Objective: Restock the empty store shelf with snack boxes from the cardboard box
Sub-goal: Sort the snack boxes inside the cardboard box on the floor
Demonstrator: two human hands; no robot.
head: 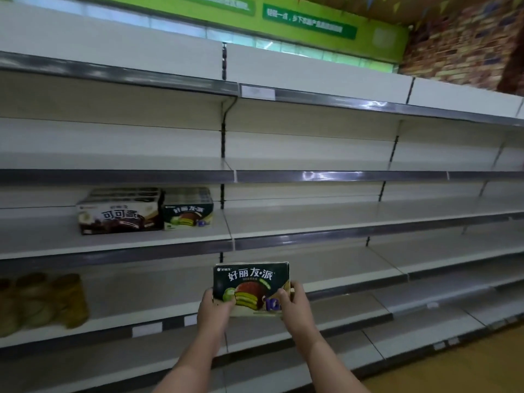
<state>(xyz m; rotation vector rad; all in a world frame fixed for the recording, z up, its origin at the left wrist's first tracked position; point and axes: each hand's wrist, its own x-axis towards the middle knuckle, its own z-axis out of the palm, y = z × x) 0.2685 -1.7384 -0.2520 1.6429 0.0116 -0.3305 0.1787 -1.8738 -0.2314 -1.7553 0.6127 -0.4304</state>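
Low at six o'clock, in front of the shelving, a dark green snack box [251, 287] printed with a layered chocolate pie is held upright, its face toward the camera. The left hand [214, 309] grips its lower left corner, thumb curled over the front; the right hand [292, 300] clamps the lower right corner the same way. Up at ten o'clock, on the shelf [113, 245] one tier above the held box, two more boxes stand side by side and touching: a brown cocoa-pie box [119, 212] on the left and a matching green box [188, 209] on its right. At eight o'clock, on a lower tier, blurred jars [42, 300] with brownish contents stand in a row. A green banner [309, 21] runs along the top at one o'clock.
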